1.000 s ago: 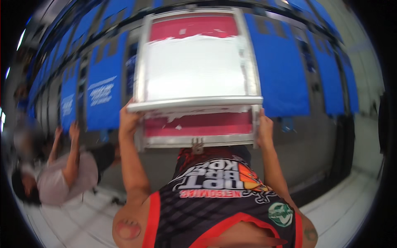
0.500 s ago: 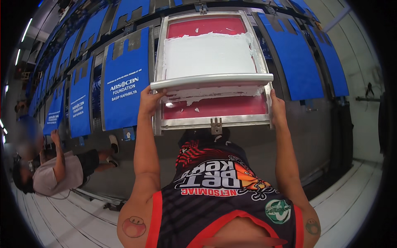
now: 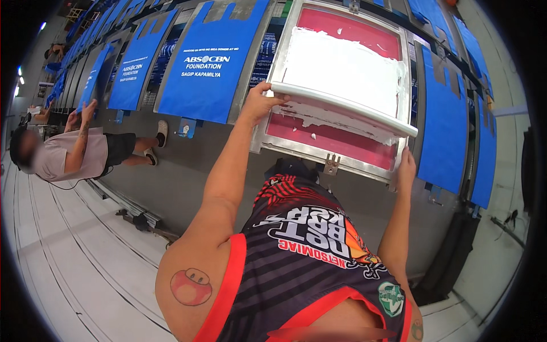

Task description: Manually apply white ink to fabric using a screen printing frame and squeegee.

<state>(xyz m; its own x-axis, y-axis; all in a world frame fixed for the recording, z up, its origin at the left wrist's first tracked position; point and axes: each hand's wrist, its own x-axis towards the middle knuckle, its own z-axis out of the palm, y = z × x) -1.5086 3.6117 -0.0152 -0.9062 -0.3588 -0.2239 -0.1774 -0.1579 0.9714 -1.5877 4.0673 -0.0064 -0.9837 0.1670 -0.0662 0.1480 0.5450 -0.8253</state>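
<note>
A metal-edged printing screen [image 3: 393, 71] with red mesh lies over the rack in front of me. Thick white ink [image 3: 345, 62] covers its middle, with streaks and specks nearer me. Across the screen rests a long silver squeegee [image 3: 347, 108]. My left hand [image 3: 262, 104] is closed round the left side of the frame, its thumb by the squeegee's left end. On the opposite side, my right hand [image 3: 405, 169] grips the right rail below the squeegee's other end; some of its fingers are hidden. Whatever lies beneath the screen is out of sight.
Left of the screen lies a blue bag [image 3: 208, 68] with white print on a metal plate, beside another printed bag [image 3: 137, 71]. Unprinted blue bags [image 3: 441, 125] lie to the right. A metal hinge clamp [image 3: 331, 165] juts toward me. A co-worker [image 3: 77, 148] stands at left.
My view has turned left, so the screen appears farther right and tilted. Both my hands stay on its frame. The co-worker now has both hands raised at a blue bag.
</note>
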